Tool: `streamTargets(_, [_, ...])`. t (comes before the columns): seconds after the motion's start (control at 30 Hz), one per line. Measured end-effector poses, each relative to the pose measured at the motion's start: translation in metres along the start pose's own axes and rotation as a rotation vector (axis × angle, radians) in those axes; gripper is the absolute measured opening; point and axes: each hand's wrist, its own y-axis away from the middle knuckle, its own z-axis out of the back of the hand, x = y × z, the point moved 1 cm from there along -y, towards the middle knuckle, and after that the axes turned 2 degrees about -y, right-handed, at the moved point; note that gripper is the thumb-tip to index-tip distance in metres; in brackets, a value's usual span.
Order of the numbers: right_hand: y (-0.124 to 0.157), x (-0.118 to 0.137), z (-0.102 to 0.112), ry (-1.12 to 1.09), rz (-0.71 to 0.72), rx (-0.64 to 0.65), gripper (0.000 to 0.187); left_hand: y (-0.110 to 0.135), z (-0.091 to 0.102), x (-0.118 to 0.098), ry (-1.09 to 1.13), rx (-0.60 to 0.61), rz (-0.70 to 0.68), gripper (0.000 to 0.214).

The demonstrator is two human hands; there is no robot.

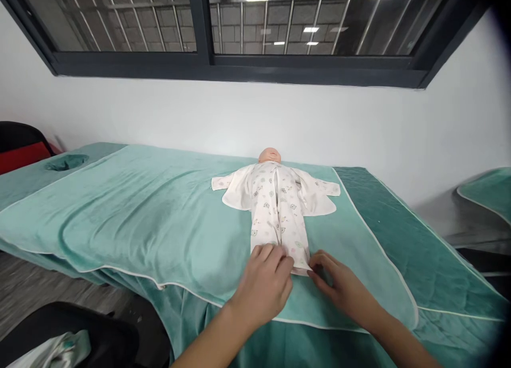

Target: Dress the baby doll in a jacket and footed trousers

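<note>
A baby doll (270, 155) lies on its back with its head toward the wall. White printed baby clothes (263, 197) cover its body, with both sleeves spread out and a dark line running down the front middle. At the bottom hem, my left hand (268, 275) is closed over the cloth on the left side, its fingertips partly hidden. My right hand (339, 283) pinches the hem's right corner between thumb and fingers.
A light green blanket (159, 213) covers most of the massage bed (403, 224), which has a face hole (67, 162) at left. A black chair (72, 325) holding some cloth stands at front left. Behind the bed are a white wall and a barred window (271, 27).
</note>
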Motion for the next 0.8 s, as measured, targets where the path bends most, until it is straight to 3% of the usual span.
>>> streamTargets(0.1, [0.0, -0.005, 0.004, 0.006, 0.004, -0.002, 0.01, 0.015, 0.001, 0.008, 0.017, -0.04, 0.137, 0.019])
streamTargets(0.2, [-0.001, -0.002, 0.003, 0.074, 0.083, -0.111, 0.006, 0.029, -0.003, 0.016, 0.032, -0.027, 0.244, 0.032])
streamTargets(0.33, [-0.012, 0.019, -0.011, 0.231, 0.26, -0.219, 0.024, 0.039, -0.014, 0.027, 0.108, -0.062, 0.321, 0.031])
streamTargets(0.43, [-0.027, 0.039, -0.025, 0.344, 0.308, -0.209, 0.025, 0.039, -0.022, 0.035, 0.213, -0.098, 0.336, 0.028])
streamTargets(0.6, [-0.05, 0.056, -0.038, 0.427, 0.251, -0.154, 0.017, 0.031, -0.02, 0.04, 0.376, -0.171, 0.35, 0.022])
streamTargets(0.8, [-0.045, 0.058, -0.034, 0.337, 0.3, -0.186, 0.013, 0.033, -0.007, 0.029, 0.459, -0.285, 0.285, 0.017])
